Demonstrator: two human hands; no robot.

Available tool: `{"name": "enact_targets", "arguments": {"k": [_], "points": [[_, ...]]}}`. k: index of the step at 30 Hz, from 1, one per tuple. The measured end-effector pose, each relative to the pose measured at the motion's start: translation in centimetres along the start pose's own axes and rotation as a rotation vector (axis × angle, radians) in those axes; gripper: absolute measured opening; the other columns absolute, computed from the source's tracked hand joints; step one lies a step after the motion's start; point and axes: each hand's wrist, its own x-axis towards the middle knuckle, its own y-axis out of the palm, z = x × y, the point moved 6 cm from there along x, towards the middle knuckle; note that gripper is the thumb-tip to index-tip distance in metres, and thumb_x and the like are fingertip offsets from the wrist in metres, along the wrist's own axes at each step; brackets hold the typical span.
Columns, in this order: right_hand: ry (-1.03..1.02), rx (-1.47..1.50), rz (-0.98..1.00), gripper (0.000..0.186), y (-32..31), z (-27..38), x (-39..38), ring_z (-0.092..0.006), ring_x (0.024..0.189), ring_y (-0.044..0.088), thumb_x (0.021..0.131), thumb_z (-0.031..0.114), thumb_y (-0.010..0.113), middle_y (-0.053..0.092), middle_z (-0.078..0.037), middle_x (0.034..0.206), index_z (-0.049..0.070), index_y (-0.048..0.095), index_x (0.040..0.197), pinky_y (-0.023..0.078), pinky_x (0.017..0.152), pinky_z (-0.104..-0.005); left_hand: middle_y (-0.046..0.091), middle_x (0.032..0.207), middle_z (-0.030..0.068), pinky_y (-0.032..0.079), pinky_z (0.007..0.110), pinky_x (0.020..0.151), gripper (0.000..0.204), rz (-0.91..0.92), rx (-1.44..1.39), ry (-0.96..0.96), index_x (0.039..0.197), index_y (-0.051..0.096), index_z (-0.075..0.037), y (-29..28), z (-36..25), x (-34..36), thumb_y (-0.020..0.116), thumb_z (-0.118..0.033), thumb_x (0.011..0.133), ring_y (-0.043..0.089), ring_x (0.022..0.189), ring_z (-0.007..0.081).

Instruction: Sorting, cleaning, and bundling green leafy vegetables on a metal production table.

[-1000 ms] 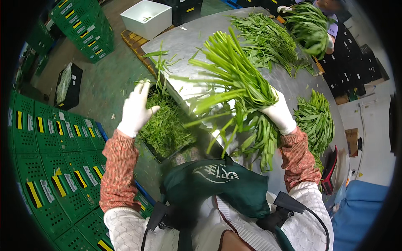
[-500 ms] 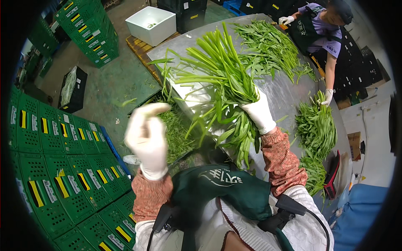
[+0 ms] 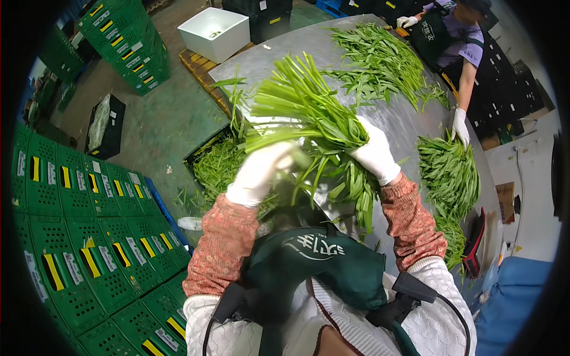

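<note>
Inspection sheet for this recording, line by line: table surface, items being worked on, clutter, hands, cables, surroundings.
Surface: metal table, leafy vegetables spread on it.
Job's things: bundle of leafy greens held over the table's near edge; far pile and right-hand pile on the table.
Clutter: loose trimmings in a dark crate.
Hands: right hand gripping the bundle; left hand blurred by the stems, contact unclear.
Cables: black cord beside the wearer's chest.
Surroundings: stacked green crates; white box; co-worker's gloved hand at the right-hand pile.
</note>
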Motion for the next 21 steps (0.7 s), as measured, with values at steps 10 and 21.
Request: {"name": "enact_targets", "arguments": {"k": [10, 21], "points": [[0.111, -0.140, -0.154, 0.048, -3.3, -3.7, -0.6, -0.0306, 0.091, 0.065, 0.073, 0.033, 0.073, 0.068, -0.013, 0.096, 0.013, 0.060, 0.115, 0.050, 0.079, -0.0357, 0.040, 0.062, -0.0030, 0.024, 0.022, 0.037, 0.022, -0.048, -0.581, 0.331, 0.099, 0.051, -0.004, -9.9, -5.9, -2.3, 0.042, -0.024, 0.098, 0.029, 0.043, 0.0073], [-0.124, -0.431, -0.331, 0.050, -0.9, 1.6, -0.5, -0.0333, 0.075, 0.063, 0.071, 0.028, 0.071, 0.065, -0.013, 0.085, 0.013, 0.057, 0.117, 0.049, 0.065, -0.0400, 0.065, 0.075, 0.0072, 0.031, 0.016, 0.039, 0.031, 0.020, -0.016, 0.117, 0.101, 0.060, 0.000, 2.3, -1.6, -0.7, 0.060, -0.029, 0.091, 0.051, 0.047, 0.0055]]}}
